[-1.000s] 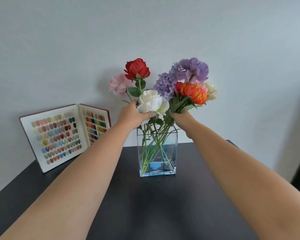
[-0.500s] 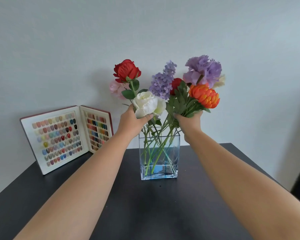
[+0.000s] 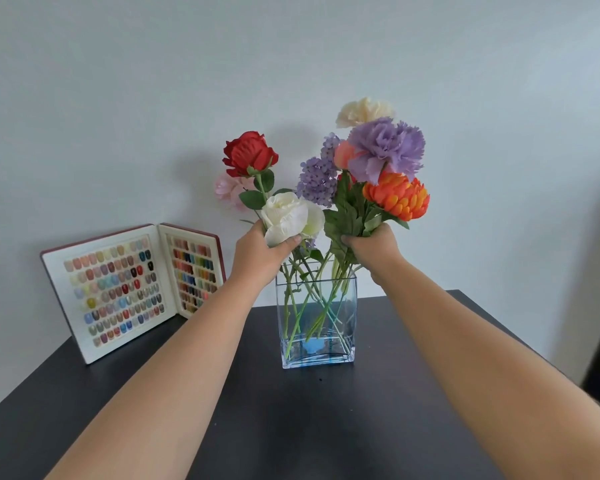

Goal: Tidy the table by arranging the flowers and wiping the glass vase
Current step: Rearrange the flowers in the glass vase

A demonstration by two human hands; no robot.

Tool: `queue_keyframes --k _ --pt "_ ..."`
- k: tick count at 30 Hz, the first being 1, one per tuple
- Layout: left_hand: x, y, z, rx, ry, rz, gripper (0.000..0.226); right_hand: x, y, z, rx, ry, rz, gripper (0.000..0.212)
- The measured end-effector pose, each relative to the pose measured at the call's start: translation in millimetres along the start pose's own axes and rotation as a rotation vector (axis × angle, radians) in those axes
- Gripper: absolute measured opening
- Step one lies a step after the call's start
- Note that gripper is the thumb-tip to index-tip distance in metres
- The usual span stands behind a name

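While both hands grip bunches of stems just above its rim, the rectangular glass vase (image 3: pixel 316 320) stands at the centre of the frame on the dark table (image 3: pixel 291 427), its lower part holding crossed green stems and something blue at the bottom. The left hand (image 3: pixel 262 254) is closed around the stems below the white rose (image 3: pixel 290 216) and the red rose (image 3: pixel 250 154), with a pale pink bloom (image 3: pixel 227 188) behind them. The right hand (image 3: pixel 374 247) is clenched around the leafy stems of the orange chrysanthemum (image 3: pixel 397 195), purple carnation (image 3: pixel 385 150), lilac spray (image 3: pixel 317 178) and cream flower (image 3: pixel 362 110). This looks like the arranging step, with the two bunches held apart. Next, each bunch probably needs settling so that it stands without support; wiping has not begun, and no cloth is visible. At left, an open nail-colour sample book (image 3: pixel 132 289) leans against the wall.
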State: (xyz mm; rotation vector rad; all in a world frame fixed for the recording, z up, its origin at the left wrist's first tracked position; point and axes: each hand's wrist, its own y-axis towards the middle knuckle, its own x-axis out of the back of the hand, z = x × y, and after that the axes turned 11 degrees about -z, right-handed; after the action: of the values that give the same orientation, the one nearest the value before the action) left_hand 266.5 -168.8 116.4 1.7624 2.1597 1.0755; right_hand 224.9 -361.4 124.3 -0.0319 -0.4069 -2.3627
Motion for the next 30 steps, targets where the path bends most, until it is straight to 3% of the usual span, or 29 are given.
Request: queue_keyframes --k 5,10,13,17,22,30 --pt "-2 -9 6 0.003 -0.017 -0.043 0.049 0 -12 2 0.102 -0.144 -0.023 0.027" --pt "-7 -20 22 0.034 -0.023 -0.064 0.069 3 -26 -2 0.061 0.112 0.077 0.067" --pt "-7 -20 22 0.028 -0.097 -0.102 0.076 11 -23 10 0.087 0.221 0.138 0.067" --pt "-10 -18 5 -0.018 -0.216 -0.006 0.098 13 -21 29 0.211 0.165 0.256 0.046" --pt "-30 -19 -19 -0.058 -0.013 -0.023 0.131 1 -34 50 0.240 0.154 0.274 0.044" --pt "-37 -27 -27 -0.091 -0.068 -0.222 0.084 24 -41 67 0.145 -0.044 0.532 0.022"
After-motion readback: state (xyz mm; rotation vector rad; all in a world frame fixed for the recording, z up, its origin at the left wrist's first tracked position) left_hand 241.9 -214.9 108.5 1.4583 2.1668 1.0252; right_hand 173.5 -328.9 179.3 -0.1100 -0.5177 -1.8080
